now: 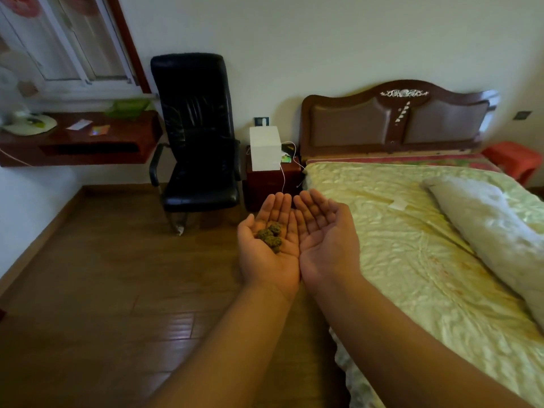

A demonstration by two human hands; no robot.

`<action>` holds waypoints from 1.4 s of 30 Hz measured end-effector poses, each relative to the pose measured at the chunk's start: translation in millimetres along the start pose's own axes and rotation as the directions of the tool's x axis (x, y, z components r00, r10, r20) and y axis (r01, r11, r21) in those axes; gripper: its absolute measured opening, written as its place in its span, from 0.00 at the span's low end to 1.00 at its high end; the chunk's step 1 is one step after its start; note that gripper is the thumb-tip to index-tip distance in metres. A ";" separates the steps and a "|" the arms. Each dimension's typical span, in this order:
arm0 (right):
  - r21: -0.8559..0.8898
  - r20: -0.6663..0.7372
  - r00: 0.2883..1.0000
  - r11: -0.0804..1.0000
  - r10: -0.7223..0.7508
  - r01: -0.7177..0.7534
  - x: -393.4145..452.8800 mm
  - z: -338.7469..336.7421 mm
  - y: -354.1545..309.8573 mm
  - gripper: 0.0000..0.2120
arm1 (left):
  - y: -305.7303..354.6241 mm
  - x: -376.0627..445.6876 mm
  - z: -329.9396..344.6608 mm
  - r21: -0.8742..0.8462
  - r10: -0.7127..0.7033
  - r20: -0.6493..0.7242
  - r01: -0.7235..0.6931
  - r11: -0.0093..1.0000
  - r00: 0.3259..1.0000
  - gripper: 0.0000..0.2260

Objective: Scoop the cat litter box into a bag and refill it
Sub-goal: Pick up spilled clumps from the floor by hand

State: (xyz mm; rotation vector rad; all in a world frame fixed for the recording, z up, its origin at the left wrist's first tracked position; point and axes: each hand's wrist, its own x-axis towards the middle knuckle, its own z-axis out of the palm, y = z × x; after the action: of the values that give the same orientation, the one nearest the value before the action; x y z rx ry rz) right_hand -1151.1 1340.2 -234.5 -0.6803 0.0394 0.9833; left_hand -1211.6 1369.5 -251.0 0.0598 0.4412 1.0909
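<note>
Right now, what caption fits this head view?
Two open hands side by side; left hand carries small dark greenish clumps, right hand carries nothing.

No readable text, labels or numbers anywhere.

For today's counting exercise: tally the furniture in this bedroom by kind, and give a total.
Black leather office chair: 1
Bed with green quilted cover: 1
Dark wooden nightstand: 1
Red-brown wall-mounted desk: 1
Total: 4
</note>
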 end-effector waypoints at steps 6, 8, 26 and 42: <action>0.029 -0.043 0.996 0.996 -0.079 0.080 75.0 53.1 29.0 0.16 | 39.5 90.5 22.4 0.028 -0.083 0.027 0.082 0.996 0.996 0.20; 0.043 -0.061 0.992 0.993 -0.107 0.109 94.8 64.4 40.2 0.16 | 51.5 115.8 25.0 0.054 -0.116 0.040 0.114 0.992 0.992 0.20; 0.021 0.036 0.999 0.999 0.024 -0.025 310.6 142.4 74.7 0.16 | 87.2 332.4 66.7 0.061 0.030 0.028 -0.032 0.998 0.999 0.20; -0.042 0.220 0.957 0.982 0.191 -0.186 578.7 181.9 59.2 0.19 | 53.8 580.5 113.7 0.015 0.200 0.015 -0.200 0.980 0.980 0.20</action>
State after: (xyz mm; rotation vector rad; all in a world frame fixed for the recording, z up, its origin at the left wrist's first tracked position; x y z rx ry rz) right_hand -915.1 1897.1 -309.5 -0.5887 -0.1062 1.2410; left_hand -991.3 1917.2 -317.3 0.1278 0.4386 1.2838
